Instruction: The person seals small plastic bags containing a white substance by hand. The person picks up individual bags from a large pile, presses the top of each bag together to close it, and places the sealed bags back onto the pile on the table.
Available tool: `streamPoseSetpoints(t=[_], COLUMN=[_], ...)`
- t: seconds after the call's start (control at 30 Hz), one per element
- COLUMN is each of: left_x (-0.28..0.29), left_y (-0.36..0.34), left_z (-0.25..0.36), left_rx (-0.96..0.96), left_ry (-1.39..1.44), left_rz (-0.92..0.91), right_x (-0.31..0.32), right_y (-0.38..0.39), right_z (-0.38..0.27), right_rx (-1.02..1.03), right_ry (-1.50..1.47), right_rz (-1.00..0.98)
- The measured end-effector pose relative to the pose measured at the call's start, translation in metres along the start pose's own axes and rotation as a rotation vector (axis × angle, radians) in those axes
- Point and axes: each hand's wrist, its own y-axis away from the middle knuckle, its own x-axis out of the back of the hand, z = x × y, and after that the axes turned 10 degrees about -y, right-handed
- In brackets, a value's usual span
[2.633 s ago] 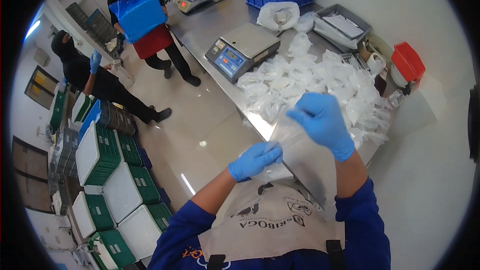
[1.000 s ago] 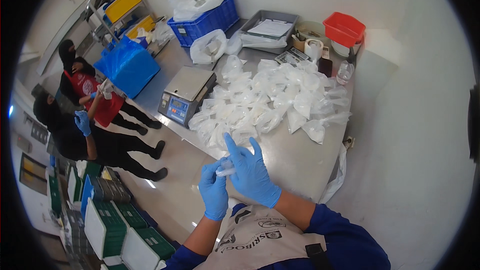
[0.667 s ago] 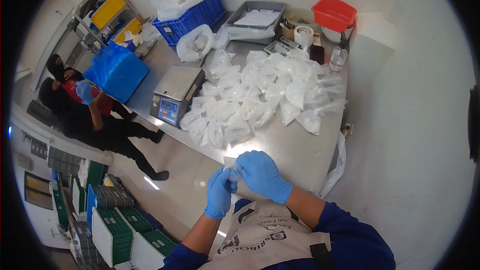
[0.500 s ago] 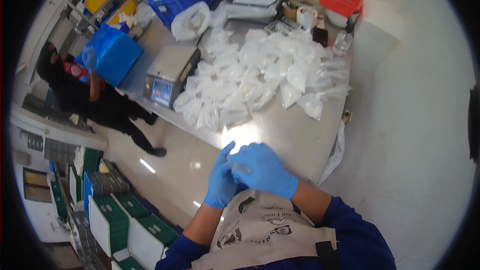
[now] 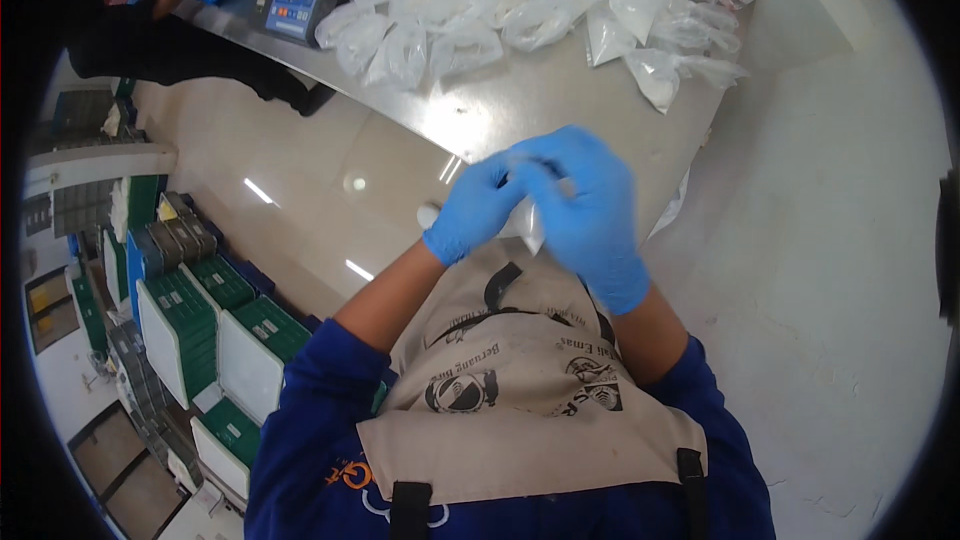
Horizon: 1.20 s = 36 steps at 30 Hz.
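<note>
Head view: gloved hands meet over a small clear bag

Left hand (image 5: 475, 205) has its fingers closed at the top of the small clear bag (image 5: 533, 228), which hangs tip down between the hands, in front of the beige apron (image 5: 530, 410). Right hand (image 5: 590, 215) is blurred, its fingers curled over beside the left's; whether it grips the bag cannot be told. Together the hands cover part of the near end of the steel bench (image 5: 570, 105).

On the bench, a digital scale (image 5: 300, 0) stands by the left edge. Just beside it, a heap of clear bags (image 5: 460, 0) with white contents spreads toward the right edge. Past the left edge, a person in dark trousers (image 5: 200, 60) stands near, and green crates (image 5: 180, 330) are stacked on the floor.
</note>
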Motion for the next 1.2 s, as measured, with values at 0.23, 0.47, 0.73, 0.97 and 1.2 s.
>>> streamPoseSetpoints(t=[0.23, 0.47, 0.73, 0.97, 1.2], left_x=[-0.013, 0.034, 0.087, 0.113, 0.122], left_y=[-0.063, -0.16, -0.219, -0.152, 0.091], left_z=[0.068, 0.036, 0.051, 0.077, 0.052], left_rx=[0.023, -0.283, -0.145, -0.218, 0.077], left_ry=[0.041, -0.62, -1.185, -0.666, 0.207], left_rz=[0.118, 0.458, 0.139, 0.093, 0.01], right_x=[0.071, 0.091, 0.086, 0.07, -0.037], right_y=[0.041, 0.093, 0.105, 0.105, 0.079], right_z=[0.007, 0.019, 0.015, 0.02, 0.013], right_rx=[-0.076, -0.193, -0.208, -0.178, -0.385], right_ry=[0.16, 0.211, 0.168, 0.119, -0.515], right_rz=[0.343, 0.372, 0.195, 0.247, 0.101])
